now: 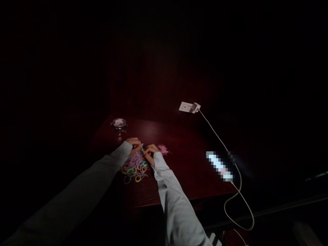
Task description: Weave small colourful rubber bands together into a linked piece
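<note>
Over a heap of colourful hair ties (pixel 130 171), my left hand (pixel 134 145) and my right hand (pixel 150 152) come close together. A small green hair tie (pixel 142 149) is pinched between the fingertips of both. It is tiny in the picture, so its details are hard to make out. The heap has purple, yellow, green and pink rings and lies just below the hands, partly hidden by them. Beside my right hand lies a small pile of thin pink strips (pixel 163 149).
A clear lidded jar (pixel 119 126) stands on the dark red table (pixel 184 171), at the back left. A phone-like lit device (pixel 219 165), blurred out, lies at the right on a white cable (pixel 214 128) from the wall socket (pixel 185 107). Surroundings are very dark.
</note>
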{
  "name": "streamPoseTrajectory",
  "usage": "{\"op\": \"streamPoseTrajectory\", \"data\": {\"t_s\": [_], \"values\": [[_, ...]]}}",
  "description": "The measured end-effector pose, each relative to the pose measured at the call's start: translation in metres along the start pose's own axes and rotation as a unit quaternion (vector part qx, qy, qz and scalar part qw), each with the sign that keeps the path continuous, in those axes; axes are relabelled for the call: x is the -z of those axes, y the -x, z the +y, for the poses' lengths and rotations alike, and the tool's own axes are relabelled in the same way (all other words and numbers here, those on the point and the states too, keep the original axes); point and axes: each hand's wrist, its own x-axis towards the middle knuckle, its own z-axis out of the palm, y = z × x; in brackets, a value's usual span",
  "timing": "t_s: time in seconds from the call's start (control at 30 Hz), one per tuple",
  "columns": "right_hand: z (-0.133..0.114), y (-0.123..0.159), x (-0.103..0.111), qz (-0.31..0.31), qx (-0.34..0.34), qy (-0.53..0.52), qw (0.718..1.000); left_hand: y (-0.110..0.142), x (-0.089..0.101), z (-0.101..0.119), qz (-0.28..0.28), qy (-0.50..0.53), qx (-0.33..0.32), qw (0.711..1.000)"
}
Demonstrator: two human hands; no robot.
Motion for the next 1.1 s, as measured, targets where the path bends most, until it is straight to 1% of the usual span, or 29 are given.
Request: {"op": "streamPoseTrajectory", "data": {"t_s": [0.13,0.27,0.33,0.47,0.57,0.63,0.77,0.8,0.9,0.97,1.1], "values": [[-0.005,-0.003,0.004,-0.013,0.002,0.023,1.000,-0.004,-0.006,-0.012,0.065,-0.001,0.016,0.998],[-0.012,-0.004,0.006,-0.002,-0.008,0.036,0.999,-0.007,-0.003,-0.016,0.122,-0.014,0.032,0.992],[-0.014,-0.004,0.005,0.000,-0.010,0.033,0.999,-0.007,0.001,-0.017,0.132,-0.017,0.033,0.991],[-0.014,-0.004,0.004,-0.005,-0.019,0.020,1.000,-0.006,0.012,-0.020,0.124,-0.017,0.038,0.991],[-0.013,-0.004,0.004,-0.010,-0.011,0.012,1.000,-0.006,0.015,-0.021,0.134,-0.020,0.052,0.989],[-0.014,-0.004,0.004,-0.010,-0.004,0.016,1.000,-0.006,0.013,-0.019,0.110,-0.019,0.050,0.993],[-0.016,-0.001,0.007,-0.020,-0.010,0.052,0.998,-0.006,-0.002,-0.012,-0.009,-0.011,0.006,1.000],[-0.016,-0.001,0.008,-0.021,-0.009,0.061,0.998,-0.006,-0.007,-0.011,-0.018,-0.011,0.009,1.000],[-0.016,0.000,0.011,-0.009,0.005,0.082,0.997,-0.006,-0.014,-0.009,-0.008,-0.001,0.019,1.000],[-0.014,0.000,0.013,-0.005,0.010,0.089,0.996,-0.006,-0.012,-0.006,-0.014,0.012,0.018,1.000],[-0.008,0.001,0.012,-0.019,0.014,0.086,0.996,-0.005,-0.002,0.004,-0.039,0.026,0.027,0.999]]}}
